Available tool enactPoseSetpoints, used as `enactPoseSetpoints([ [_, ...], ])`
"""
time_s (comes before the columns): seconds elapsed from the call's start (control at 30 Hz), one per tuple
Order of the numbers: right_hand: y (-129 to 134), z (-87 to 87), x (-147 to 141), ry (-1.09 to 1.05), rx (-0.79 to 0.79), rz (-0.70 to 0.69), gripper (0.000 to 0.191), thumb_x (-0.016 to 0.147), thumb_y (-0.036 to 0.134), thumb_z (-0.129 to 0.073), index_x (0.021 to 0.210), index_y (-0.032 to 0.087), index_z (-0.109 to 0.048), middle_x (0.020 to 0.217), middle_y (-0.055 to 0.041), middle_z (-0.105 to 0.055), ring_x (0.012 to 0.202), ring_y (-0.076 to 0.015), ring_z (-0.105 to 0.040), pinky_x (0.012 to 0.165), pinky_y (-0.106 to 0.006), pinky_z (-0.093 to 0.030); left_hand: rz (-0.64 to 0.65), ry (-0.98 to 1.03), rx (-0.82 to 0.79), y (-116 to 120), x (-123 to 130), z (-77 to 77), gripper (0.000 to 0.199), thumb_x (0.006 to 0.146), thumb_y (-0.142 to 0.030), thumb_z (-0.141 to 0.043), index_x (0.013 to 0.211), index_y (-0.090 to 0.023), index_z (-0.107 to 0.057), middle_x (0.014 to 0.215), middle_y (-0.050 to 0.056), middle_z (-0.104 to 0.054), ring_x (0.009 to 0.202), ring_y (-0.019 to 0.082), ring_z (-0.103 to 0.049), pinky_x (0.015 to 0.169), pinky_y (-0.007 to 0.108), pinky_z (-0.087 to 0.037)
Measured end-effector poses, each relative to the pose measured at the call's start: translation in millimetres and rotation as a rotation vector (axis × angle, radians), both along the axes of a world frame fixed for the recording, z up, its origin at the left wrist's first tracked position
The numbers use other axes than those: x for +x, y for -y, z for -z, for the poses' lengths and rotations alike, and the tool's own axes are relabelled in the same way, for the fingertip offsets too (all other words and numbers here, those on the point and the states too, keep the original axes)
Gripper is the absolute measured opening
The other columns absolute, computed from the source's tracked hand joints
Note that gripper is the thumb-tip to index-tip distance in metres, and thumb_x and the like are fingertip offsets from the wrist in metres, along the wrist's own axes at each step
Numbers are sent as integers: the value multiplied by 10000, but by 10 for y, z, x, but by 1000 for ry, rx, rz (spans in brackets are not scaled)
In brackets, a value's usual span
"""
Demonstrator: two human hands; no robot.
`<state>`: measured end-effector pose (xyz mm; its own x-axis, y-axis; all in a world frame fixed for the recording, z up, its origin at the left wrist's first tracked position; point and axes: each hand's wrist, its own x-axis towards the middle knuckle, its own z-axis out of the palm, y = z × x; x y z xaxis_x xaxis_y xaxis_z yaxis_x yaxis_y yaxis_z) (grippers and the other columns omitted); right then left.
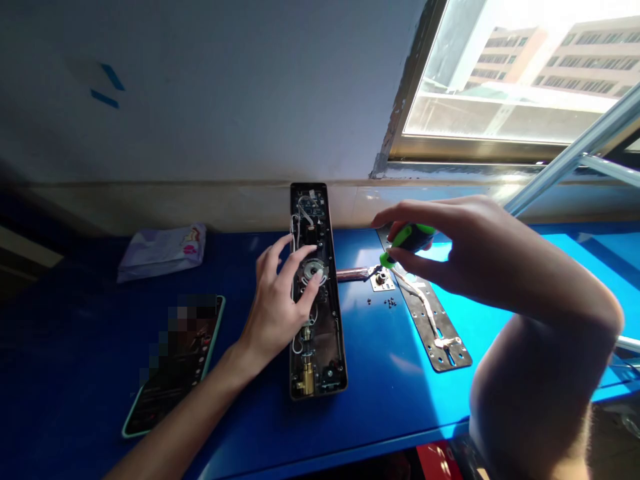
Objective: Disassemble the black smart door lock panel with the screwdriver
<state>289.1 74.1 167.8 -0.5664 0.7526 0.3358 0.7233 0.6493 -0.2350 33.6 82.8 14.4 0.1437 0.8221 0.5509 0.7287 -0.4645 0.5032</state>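
An opened black lock housing [327, 333] lies lengthwise on the blue table, its circuit board, wires and brass cylinder exposed. My left hand [287, 287] rests over its middle, fingers spread around a round metal part [314, 272]. To the right, my right hand [425, 233] is closed on a green and black screwdriver [407, 240], whose shaft slants down to the left. Below it sit a small square metal plate [383, 279] and several tiny dark screws [391, 303]. A handle [353, 274] sticks out from the housing's right side. The screwdriver's tip is hard to make out.
A phone [175, 373] with a light green case lies at the left, behind it a tissue pack [163, 252]. A long black perforated plate [443, 340] with a cable lies at the right. Metal ladder rails [575, 157] stand by the window.
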Motion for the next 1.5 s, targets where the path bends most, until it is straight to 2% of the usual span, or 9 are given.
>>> enactPoseSetpoints([
  [0.1,-49,46,-90,31,-28,4,287,954,241,-632,1223,231,-732,1030,-55,-819,845,-219,-768,725,-357,-542,20,277,-213,7,-92,157,473,1051,-386,-547,1498,-233,-515,1542,156,-552,1411,321,-562,1170,555,-489],
  [0.23,-124,133,-188,67,-34,8,245,959,232,-661,1191,247,-741,1021,-38,-822,849,-212,-771,726,-348,-541,83,611,-471,18,-90,245,516,1067,-402,-481,1553,-236,-423,1243,121,-749,1133,274,-745,982,453,-610],
  [0.4,-193,226,-285,99,-58,7,217,938,202,-725,1145,260,-754,959,8,-825,762,-163,-757,652,-296,-527,84,818,-528,55,-25,207,520,1017,-383,-570,1511,-253,-474,1035,71,-785,971,260,-775,907,405,-623],
  [0.57,-199,269,-375,80,-85,40,192,937,221,-761,1124,259,-777,983,15,-830,792,-157,-766,677,-286,-552,30,815,-520,127,-62,184,517,1033,-364,-535,1537,-284,-453,1030,58,-761,920,242,-750,855,395,-609],
  [0.7,-124,396,-439,28,-80,97,157,931,225,-773,1087,231,-794,967,-6,-832,783,-178,-770,688,-303,-570,-58,778,-539,160,-129,206,512,1047,-399,-516,1549,-323,-450,1163,64,-720,987,246,-727,889,419,-592],
  [0.87,101,791,-527,-187,-34,177,161,960,267,-746,1115,238,-779,1087,-41,-829,873,-203,-793,784,-336,-626,-32,776,-502,168,-112,227,475,1057,-453,-505,1506,-296,-513,1351,83,-682,1241,278,-663,1085,466,-527],
  [1.2,489,1592,-741,-374,-29,386,168,986,186,-616,1122,223,-706,1175,-106,-762,1008,-222,-782,879,-352,-653,-17,786,-472,179,-84,251,488,1066,-460,-499,1520,-281,-502,1496,87,-632,1341,273,-625,1178,475,-478],
  [1.37,599,1835,-841,-378,-103,373,288,987,203,-620,1266,218,-690,1304,-140,-708,1130,-251,-749,953,-383,-648,-43,750,-441,159,-102,278,480,1073,-464,-473,1507,-264,-523,1509,97,-622,1385,286,-596,1212,494,-447],
  [1.5,641,1913,-856,-376,-156,345,335,996,214,-607,1317,254,-692,1357,-130,-694,1201,-268,-719,998,-426,-638,-27,763,-467,172,-106,262,478,1074,-464,-481,1511,-274,-514,1504,93,-623,1381,287,-600,1201,495,-462],
])
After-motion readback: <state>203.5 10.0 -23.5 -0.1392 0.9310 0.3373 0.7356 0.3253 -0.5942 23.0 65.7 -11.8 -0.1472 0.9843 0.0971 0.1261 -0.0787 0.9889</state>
